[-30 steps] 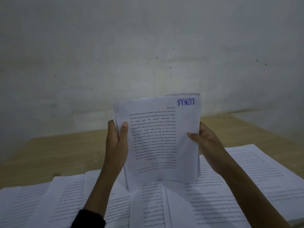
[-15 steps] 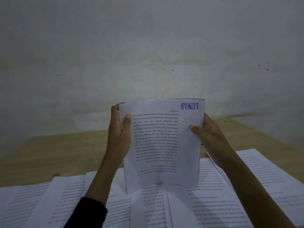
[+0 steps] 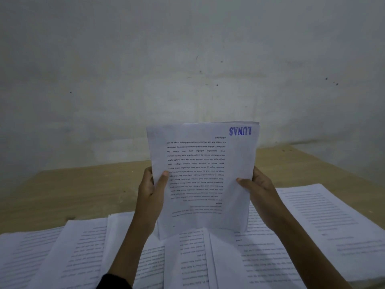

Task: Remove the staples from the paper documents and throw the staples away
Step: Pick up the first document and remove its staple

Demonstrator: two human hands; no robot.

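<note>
Both hands, left hand (image 3: 151, 190) and right hand (image 3: 259, 191), grip an upside-down stapled document (image 3: 203, 176) upright by its side edges, its staple presumably hidden at a corner.

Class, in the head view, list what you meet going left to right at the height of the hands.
wooden table → left hand → held document stamped LUNAS → right hand → loose pages

Black sleeve (image 3: 113, 282), left arm
</note>
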